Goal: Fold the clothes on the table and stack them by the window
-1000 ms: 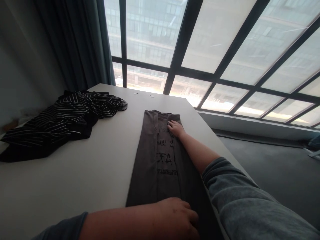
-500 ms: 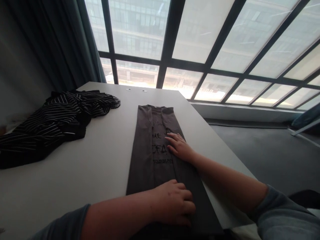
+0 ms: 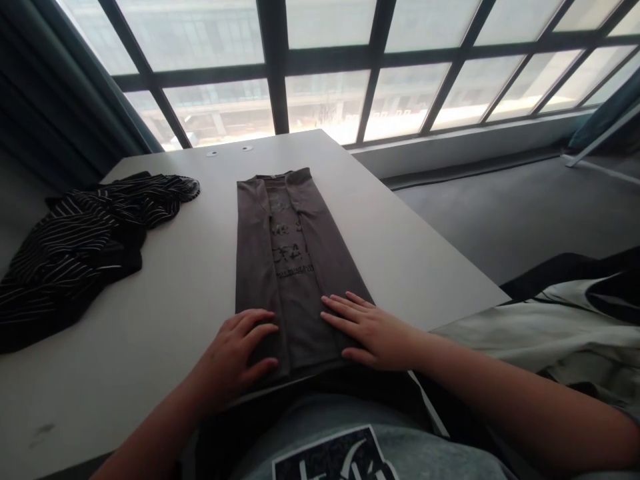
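So we've got a white table [image 3: 180,313] here, with a folded grey shirt [image 3: 254,260] lying lengthwise from the near edge toward the far one. A heap of striped black clothing [image 3: 95,233] sits over by the left edge. Our left hand [image 3: 234,347] and right hand [image 3: 369,331] rest open on the shirt's near end, one each side, gripping nothing, with the printed lettering [image 3: 291,253] just beyond them.

Bright windows [image 3: 327,100] backlight a dim, shadowed foreground.
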`<state>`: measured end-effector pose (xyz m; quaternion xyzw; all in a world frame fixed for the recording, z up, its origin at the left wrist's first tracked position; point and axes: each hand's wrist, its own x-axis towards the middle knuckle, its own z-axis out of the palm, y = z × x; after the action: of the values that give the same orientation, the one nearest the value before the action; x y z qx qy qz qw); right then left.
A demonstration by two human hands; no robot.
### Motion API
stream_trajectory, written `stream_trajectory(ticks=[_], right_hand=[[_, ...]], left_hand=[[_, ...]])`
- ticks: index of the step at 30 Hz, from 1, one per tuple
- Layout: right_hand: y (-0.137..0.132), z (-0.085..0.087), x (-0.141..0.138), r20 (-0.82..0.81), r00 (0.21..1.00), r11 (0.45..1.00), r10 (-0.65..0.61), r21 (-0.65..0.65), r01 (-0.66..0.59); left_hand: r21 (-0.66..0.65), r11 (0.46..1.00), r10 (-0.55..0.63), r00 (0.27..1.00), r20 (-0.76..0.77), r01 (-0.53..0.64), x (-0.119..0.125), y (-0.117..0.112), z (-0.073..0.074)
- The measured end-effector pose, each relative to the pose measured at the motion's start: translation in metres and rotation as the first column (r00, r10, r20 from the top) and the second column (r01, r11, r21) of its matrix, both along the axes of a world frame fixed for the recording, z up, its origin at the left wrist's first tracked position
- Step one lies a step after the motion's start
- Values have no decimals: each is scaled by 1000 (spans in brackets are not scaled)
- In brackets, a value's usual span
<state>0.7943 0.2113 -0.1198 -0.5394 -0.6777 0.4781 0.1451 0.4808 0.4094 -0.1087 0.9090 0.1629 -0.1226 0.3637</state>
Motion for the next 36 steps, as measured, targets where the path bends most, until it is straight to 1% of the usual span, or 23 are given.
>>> stream_trajectory(ticks=[2, 3, 4, 6, 10, 14, 18, 24, 28, 32, 34, 36], right_hand=[[-10, 0, 6, -15, 1000, 1000, -13, 25, 14], [-15, 0, 9, -12, 1000, 999, -12, 36, 13], [-21, 0, 11, -2, 1000, 999, -11, 47, 11], [-31, 0, 13, 35, 999, 998, -18, 66, 16], [-46, -1, 13, 86, 995, 994, -50, 102, 41], [-52, -2, 14, 55, 996, 985, -76, 158, 67], [-55, -2, 16, -3, 995, 975, -102, 196, 100], [-61, -3, 15, -14, 993, 958, -118, 261, 117], [-66, 2, 15, -55, 990, 935, -129, 325, 140], [-69, 15, 14, -104, 986, 913, -129, 374, 159], [-71, 22, 11, -121, 985, 914, -124, 373, 161], [-75, 29, 8, -142, 985, 927, -96, 347, 140]], left_hand=[[11, 998, -55, 998, 10, 55, -30, -9, 8], [22, 997, -79, 997, 8, 79, -40, -14, 11], [39, 995, -94, 996, 0, 94, -48, -19, 15], [79, 992, -93, 995, -23, 95, -55, -26, 20], [120, 990, -71, 997, -22, 73, -55, -34, 22], [115, 991, -76, 997, 20, 73, -56, -35, 20], [114, 993, -25, 998, 59, 18, -58, -41, 21], [150, 987, 36, 985, 167, -61, -58, -57, 26], [196, 978, 34, 981, 191, -72, -57, -62, 35], [240, 971, -45, 977, 209, -7, -59, -64, 48], [238, 971, -63, 975, 213, 10, -63, -68, 55], [208, 978, -54, 977, 207, 10, -69, -73, 61]])
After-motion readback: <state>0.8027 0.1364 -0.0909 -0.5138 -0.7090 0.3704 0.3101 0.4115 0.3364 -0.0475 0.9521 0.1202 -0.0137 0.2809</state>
